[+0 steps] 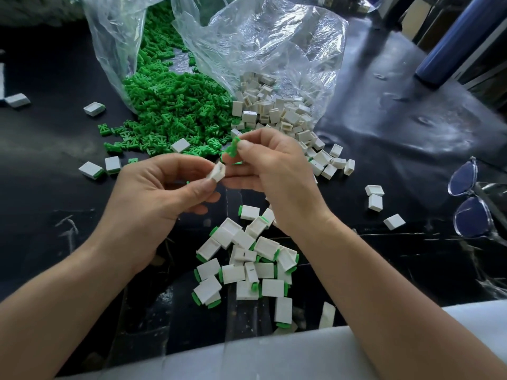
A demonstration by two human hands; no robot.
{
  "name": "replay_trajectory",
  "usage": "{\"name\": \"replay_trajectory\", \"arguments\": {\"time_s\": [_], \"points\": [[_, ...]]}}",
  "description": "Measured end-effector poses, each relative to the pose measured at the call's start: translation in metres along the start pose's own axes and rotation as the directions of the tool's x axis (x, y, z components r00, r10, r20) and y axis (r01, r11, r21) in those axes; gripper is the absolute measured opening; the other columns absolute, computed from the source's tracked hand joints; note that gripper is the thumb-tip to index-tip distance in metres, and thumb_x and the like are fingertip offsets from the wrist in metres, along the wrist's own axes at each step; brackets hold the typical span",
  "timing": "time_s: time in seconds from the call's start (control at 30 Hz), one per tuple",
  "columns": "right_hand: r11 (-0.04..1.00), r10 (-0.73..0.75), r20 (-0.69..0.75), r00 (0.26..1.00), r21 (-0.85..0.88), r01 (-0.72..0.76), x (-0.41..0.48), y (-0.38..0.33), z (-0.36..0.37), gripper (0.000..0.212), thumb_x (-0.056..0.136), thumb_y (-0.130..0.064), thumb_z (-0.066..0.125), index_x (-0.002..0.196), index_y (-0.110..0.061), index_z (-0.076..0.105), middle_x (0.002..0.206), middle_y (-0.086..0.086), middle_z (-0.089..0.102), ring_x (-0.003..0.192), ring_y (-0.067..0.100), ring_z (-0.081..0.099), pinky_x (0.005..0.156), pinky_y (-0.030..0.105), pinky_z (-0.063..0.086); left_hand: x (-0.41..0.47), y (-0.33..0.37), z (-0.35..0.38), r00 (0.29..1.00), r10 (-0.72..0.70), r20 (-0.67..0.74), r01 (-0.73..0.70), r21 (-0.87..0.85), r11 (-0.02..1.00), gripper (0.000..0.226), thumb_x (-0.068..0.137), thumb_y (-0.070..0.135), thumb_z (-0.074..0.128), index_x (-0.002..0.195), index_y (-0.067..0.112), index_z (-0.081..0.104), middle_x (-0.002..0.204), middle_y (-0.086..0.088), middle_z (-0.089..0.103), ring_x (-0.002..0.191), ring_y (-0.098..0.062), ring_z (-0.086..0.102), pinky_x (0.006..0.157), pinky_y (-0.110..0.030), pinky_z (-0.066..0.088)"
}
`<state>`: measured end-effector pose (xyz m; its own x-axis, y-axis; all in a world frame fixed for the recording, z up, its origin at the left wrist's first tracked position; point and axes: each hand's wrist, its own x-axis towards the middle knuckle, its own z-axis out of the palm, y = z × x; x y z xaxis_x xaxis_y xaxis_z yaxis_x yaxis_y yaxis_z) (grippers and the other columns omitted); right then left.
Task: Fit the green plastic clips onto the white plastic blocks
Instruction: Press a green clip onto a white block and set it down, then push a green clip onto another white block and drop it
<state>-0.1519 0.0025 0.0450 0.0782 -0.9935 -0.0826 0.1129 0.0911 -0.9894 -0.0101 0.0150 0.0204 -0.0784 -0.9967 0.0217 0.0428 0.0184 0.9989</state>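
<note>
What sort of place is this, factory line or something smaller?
Probably a manual piecework assembly bench, not an automated line: clear bags spilling bulk green clips and white blocks onto a black table, and a heap of finished blocks by the person.

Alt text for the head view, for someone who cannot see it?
The left hand pinches a white block while the right hand holds a green clip just above it. Loose clips and blocks spill from bags behind; fitted pieces lie in front.

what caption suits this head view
Left hand holds a white plastic block, right hand pinches a green plastic clip.
</note>
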Motion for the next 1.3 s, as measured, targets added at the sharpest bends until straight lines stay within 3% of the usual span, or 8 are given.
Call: {"name": "replay_trajectory", "arguments": {"time_s": [0.23, 0.43, 0.53, 0.63, 0.87, 1.03, 1.2, 1.3], "points": [[1.000, 0.006, -0.022, 1.000, -0.022, -0.007, 0.002, -0.001, -0.006, 0.017, 0.089, 0.000, 0.051, 0.076, -0.011, 0.053, 0.068, 0.006, 0.060, 0.053, 0.014, 0.061, 0.050, 0.023, 0.053, 0.001, 0.000, 0.001, 1.000, 0.001, -0.004, -0.002, -0.037, 0.999, 0.028, 0.050, 0.012, 0.069, 0.078, 0.016, 0.064, 0.064, 0.005, 0.068, 0.058, -0.010, 0.067, 0.051, -0.017, 0.052], [0.989, -0.090, 0.043, 0.995, -0.116, 0.094, 0.001, 0.001, -0.006, 0.022, 0.090, 0.004, 0.048, 0.095, -0.015, 0.059, 0.075, 0.003, 0.056, 0.062, 0.009, 0.060, 0.063, 0.019, 0.054, -0.001, 0.001, 0.001, 1.000, -0.020, 0.011, 0.021, -0.108, 0.994, 0.016, 0.054, 0.013, 0.067, 0.068, 0.018, 0.071, 0.068, -0.002, 0.071, 0.065, -0.014, 0.070, 0.056, -0.018, 0.053], [0.982, -0.091, 0.078, 0.993, -0.162, 0.102, 0.000, 0.001, -0.004, 0.028, 0.092, 0.004, 0.045, 0.085, -0.017, 0.063, 0.081, 0.004, 0.059, 0.062, 0.007, 0.060, 0.062, 0.016, 0.053, -0.001, 0.001, 0.000, 0.999, -0.035, 0.023, 0.037, -0.089, 0.995, 0.019, 0.059, 0.011, 0.066, 0.078, 0.011, 0.067, 0.069, -0.004, 0.071, 0.064, -0.013, 0.069, 0.056, -0.017, 0.053], [0.985, -0.079, 0.071, 0.994, -0.150, 0.089, 0.000, 0.001, -0.004, 0.023, 0.091, 0.002, 0.050, 0.081, -0.016, 0.059, 0.075, 0.004, 0.059, 0.058, 0.006, 0.061, 0.058, 0.018, 0.053, 0.001, 0.000, 0.000, 0.999, -0.051, 0.020, 0.053, -0.102, 0.993, 0.020, 0.061, 0.013, 0.066, 0.080, 0.006, 0.065, 0.070, -0.006, 0.071, 0.064, -0.014, 0.070, 0.056, -0.018, 0.053], [0.930, -0.136, 0.102, 0.985, -0.329, 0.163, 0.000, 0.001, -0.009, 0.017, 0.089, -0.005, 0.057, 0.079, -0.019, 0.059, 0.067, 0.000, 0.061, 0.057, 0.008, 0.061, 0.057, 0.020, 0.053, 0.002, 0.001, -0.001, 0.999, -0.048, -0.003, 0.047, -0.123, 0.991, 0.022, 0.059, 0.021, 0.067, 0.077, 0.009, 0.062, 0.070, -0.003, 0.071, 0.065, -0.016, 0.070, 0.056, -0.019, 0.054], [0.884, -0.134, 0.174, 0.976, -0.424, 0.197, 0.000, 0.006, -0.005, 0.026, 0.087, -0.003, 0.059, 0.072, -0.025, 0.057, 0.063, -0.008, 0.058, 0.055, 0.004, 0.058, 0.053, 0.013, 0.046, 0.001, -0.001, -0.002, 0.999, -0.029, 0.013, 0.030, -0.097, 0.995, 0.018, 0.061, 0.020, 0.067, 0.077, 0.011, 0.064, 0.069, -0.005, 0.072, 0.064, -0.017, 0.070, 0.056, -0.019, 0.053], [0.833, -0.131, 0.211, 0.969, -0.507, 0.223, 0.001, 0.008, -0.008, 0.024, 0.087, -0.004, 0.060, 0.073, -0.025, 0.058, 0.063, -0.010, 0.058, 0.060, 0.007, 0.061, 0.060, 0.022, 0.053, 0.000, -0.002, -0.001, 1.000, 0.020, 0.003, -0.020, 0.015, 1.000, 0.016, 0.065, 0.018, 0.066, 0.078, 0.009, 0.064, 0.067, -0.002, 0.071, 0.061, -0.013, 0.069, 0.054, -0.017, 0.053], [0.858, -0.099, 0.213, 0.972, -0.477, 0.191, 0.001, 0.007, -0.009, 0.019, 0.088, -0.003, 0.057, 0.082, -0.021, 0.059, 0.065, -0.008, 0.059, 0.058, 0.005, 0.061, 0.059, 0.022, 0.054, 0.000, -0.001, -0.001, 1.000, 0.023, 0.002, -0.023, 0.007, 1.000, 0.015, 0.066, 0.018, 0.065, 0.078, 0.010, 0.064, 0.067, -0.001, 0.071, 0.061, -0.012, 0.069, 0.054, -0.017, 0.052]]}}
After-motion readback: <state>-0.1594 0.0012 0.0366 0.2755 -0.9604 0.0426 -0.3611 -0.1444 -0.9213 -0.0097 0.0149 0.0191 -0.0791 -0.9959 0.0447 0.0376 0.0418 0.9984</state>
